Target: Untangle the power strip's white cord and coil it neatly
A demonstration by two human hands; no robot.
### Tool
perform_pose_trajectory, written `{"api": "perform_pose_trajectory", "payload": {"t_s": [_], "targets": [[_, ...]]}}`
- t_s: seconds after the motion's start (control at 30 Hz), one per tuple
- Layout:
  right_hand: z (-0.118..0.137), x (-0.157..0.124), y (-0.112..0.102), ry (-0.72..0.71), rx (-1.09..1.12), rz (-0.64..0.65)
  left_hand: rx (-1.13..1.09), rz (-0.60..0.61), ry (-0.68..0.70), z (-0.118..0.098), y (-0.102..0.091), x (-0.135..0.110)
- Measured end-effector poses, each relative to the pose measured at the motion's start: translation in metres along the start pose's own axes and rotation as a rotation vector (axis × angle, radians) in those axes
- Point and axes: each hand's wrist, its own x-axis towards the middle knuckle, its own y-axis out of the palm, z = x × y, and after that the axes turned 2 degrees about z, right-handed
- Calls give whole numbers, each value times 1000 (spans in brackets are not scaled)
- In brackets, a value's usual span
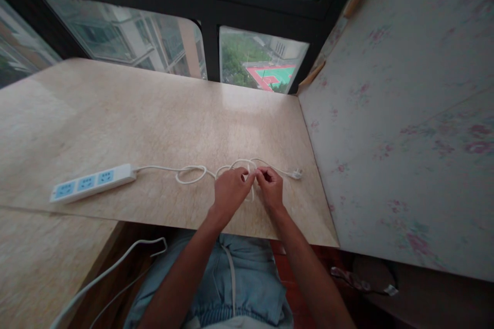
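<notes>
Pale ledge (162, 118) below upper-frame window (210, 15), my left hand (232, 188) and right hand (271, 186) narrow, lower centre, hold on part-hidden cord (193, 167) unclear

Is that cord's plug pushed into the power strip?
No, the plug lies on the counter, well apart from the power strip.

Counter by a dark-framed window, where a flowered wall was met.

The counter (154, 108) was finished in a beige marbled pattern, and its back edge was bordered by the black window frame (211, 20). Through the panes, tall buildings (150, 43), green trees (233, 64) and a red-and-green sports court (277, 75) could be seen. On the right, the pale wall (386, 87) was printed with pink flowers; below, reddish flooring (299, 300) was partly shown.
</notes>
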Motion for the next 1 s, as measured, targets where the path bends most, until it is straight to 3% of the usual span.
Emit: {"api": "perform_pose_trajectory", "payload": {"t_s": [0.13,0.3,0.47,0.67,0.77,0.93,1.0], "targets": [[-1,1,1,0,-15,-21,-183,5,-11,5,-1,-4],[0,1,2,31,-23,-62,-507,53,-39,26,-4,-40],[0,1,2,33,-34,-51,-576,226,-81,41,-14,-78],[-1,3,3,62,-43,-47,-602,527,-89,58,-25,-91],[-1,2,3,64,-42,-32,-656,437,-187,67,-30,-83],[0,2,5,71,-38,-21,-514,14,-233,71,-42,-49],[1,2,5,73,-41,-21,-466,16,-188,69,-45,-32]]}}
